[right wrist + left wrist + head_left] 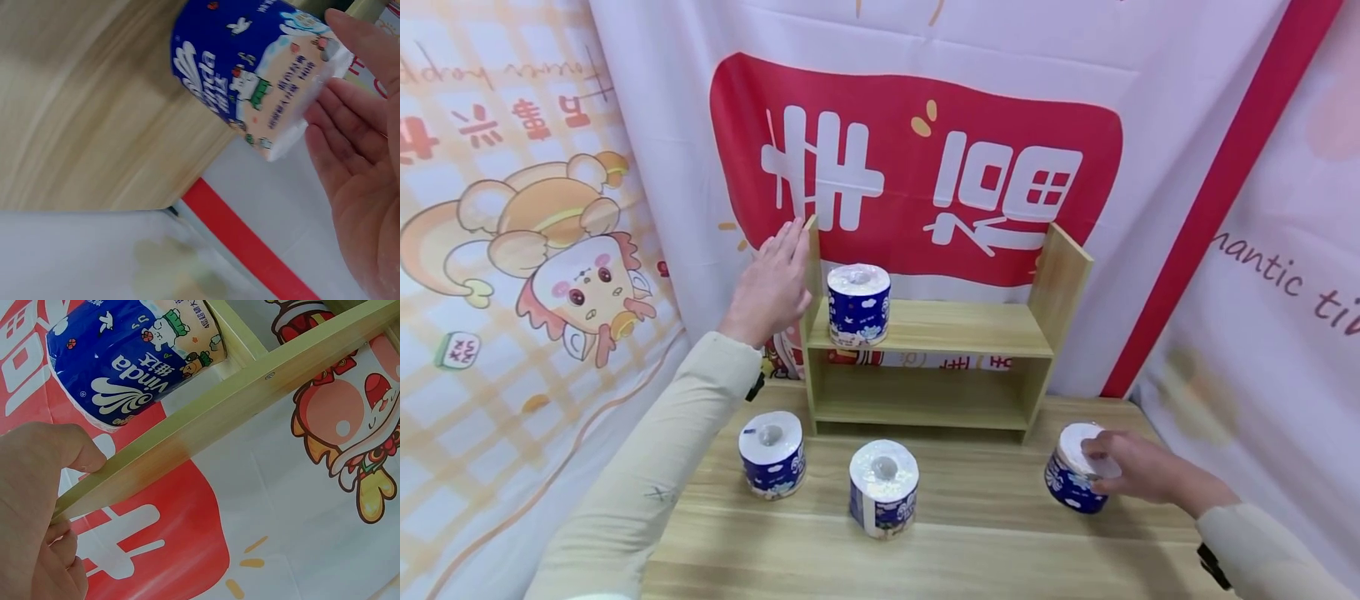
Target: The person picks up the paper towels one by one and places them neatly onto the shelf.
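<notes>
My left hand point(775, 279) grips the top of the left side panel of a small wooden shelf point(925, 329). In the left wrist view its thumb point(84, 453) lies on one face, with the other fingers curled on the opposite face. A wrapped toilet roll point(859, 307) stands upright on the upper board, beside that panel. At the right, my right hand point(1142, 471) reaches over the top rim of another toilet roll point(1075, 483) on the table. In the right wrist view its fingers point(337, 125) spread loosely along the roll's plastic-covered end.
Two more toilet rolls, one left point(772, 467) and one central point(883, 500), stand upright on the wooden table point(970, 558) before the shelf. Printed cloth point(1000, 50) hangs behind and at both sides. An orange cord-like line point(572, 450) runs along the left cloth.
</notes>
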{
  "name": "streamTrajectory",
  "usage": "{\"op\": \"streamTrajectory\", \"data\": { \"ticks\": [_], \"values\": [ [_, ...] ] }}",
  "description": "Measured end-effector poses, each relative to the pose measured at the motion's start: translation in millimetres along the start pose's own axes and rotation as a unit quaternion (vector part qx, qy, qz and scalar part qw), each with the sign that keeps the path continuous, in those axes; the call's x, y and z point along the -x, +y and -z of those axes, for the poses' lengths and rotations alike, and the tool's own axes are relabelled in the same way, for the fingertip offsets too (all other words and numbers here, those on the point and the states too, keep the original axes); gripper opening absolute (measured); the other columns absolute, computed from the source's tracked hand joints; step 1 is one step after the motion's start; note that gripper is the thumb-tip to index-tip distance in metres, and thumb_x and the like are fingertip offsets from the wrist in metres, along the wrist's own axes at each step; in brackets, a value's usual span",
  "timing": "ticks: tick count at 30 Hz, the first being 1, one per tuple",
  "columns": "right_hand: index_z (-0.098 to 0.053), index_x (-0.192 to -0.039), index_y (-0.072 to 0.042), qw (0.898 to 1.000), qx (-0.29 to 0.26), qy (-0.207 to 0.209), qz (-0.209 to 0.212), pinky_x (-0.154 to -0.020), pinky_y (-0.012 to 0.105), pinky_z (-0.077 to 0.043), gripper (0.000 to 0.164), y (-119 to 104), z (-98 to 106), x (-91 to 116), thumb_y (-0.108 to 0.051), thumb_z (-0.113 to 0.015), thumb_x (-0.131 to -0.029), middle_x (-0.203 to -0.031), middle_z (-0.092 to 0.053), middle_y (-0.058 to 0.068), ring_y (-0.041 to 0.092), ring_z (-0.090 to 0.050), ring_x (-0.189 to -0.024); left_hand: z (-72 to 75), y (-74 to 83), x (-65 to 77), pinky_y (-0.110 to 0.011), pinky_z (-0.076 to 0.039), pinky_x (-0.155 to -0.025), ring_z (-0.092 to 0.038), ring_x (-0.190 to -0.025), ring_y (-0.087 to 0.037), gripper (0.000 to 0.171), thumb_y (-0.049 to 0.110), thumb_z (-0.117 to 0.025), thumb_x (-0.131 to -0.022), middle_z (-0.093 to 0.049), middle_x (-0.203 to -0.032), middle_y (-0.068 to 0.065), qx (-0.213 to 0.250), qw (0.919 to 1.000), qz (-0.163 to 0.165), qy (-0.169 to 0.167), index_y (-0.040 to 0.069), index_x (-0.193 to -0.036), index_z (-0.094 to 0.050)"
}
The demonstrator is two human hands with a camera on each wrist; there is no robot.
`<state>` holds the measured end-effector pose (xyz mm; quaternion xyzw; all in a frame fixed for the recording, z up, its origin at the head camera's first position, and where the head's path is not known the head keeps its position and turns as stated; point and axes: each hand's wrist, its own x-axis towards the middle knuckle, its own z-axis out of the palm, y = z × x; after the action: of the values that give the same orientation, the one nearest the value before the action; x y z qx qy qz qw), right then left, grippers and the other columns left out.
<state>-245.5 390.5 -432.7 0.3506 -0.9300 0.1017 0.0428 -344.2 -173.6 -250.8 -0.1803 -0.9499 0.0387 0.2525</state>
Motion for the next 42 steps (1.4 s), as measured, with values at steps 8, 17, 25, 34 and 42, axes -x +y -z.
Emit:
{"op": "streamTrajectory", "data": {
  "ticks": [8,17,25,34,42],
  "values": [
    [-0.073,-0.101,-0.008,0.992,-0.002,0.124,-0.009,-0.067,0.026,-0.056,0.045,10,-25,8,-0.02,-0.098,-0.066,-0.093,-0.071,-0.004,0.006,-0.064,-0.082,5.3,0.8,1.0,-0.052,-0.023,-0.133,-0.017,-0.165,-0.04,0.088,0.019,-0.067,-0.098,-0.015,-0.177,-0.022,-0.003,1.0,0.001,-0.004,-0.005,-0.166,-0.017],
    [-0.069,-0.09,-0.013,0.979,-0.002,0.201,-0.028,-0.061,0.023,-0.047,0.045,12,-43,11,-0.015,-0.101,-0.058,-0.083,-0.062,-0.011,-0.004,-0.051,-0.075,3.7,2.3,2.3,-0.052,-0.024,-0.133,-0.017,-0.165,-0.039,0.087,0.02,-0.067,-0.098,-0.015,-0.177,-0.022,0.003,1.0,0.001,-0.006,-0.004,-0.166,-0.019],
    [-0.066,-0.088,-0.013,0.981,-0.045,0.156,-0.104,-0.062,0.023,-0.048,0.042,7,-42,7,-0.02,-0.1,-0.064,-0.081,-0.058,-0.009,-0.001,-0.049,-0.074,6.7,1.8,1.9,-0.052,-0.024,-0.133,-0.017,-0.165,-0.039,0.09,0.02,-0.07,-0.096,-0.016,-0.177,-0.021,0.013,0.9999,0.005,-0.005,-0.003,-0.166,-0.018],
    [-0.067,-0.09,-0.011,0.98,-0.097,0.134,-0.106,-0.061,0.02,-0.045,0.04,11,-41,9,-0.016,-0.099,-0.067,-0.081,-0.059,-0.009,-0.002,-0.048,-0.074,4.2,1.8,3.0,-0.053,-0.025,-0.133,-0.017,-0.165,-0.039,0.091,0.021,-0.07,-0.097,-0.016,-0.177,-0.022,0.013,0.9998,0.003,-0.011,-0.003,-0.166,-0.017],
    [-0.068,-0.093,-0.009,0.984,-0.102,0.118,-0.08,-0.062,0.02,-0.048,0.04,17,-35,5,-0.015,-0.098,-0.068,-0.084,-0.062,-0.008,-0.004,-0.049,-0.076,4.5,0.3,-0.6,-0.053,-0.023,-0.133,-0.017,-0.165,-0.04,0.09,0.019,-0.07,-0.097,-0.015,-0.177,-0.022,0.017,0.9998,0.001,-0.008,-0.004,-0.166,-0.016]
  ]
}}
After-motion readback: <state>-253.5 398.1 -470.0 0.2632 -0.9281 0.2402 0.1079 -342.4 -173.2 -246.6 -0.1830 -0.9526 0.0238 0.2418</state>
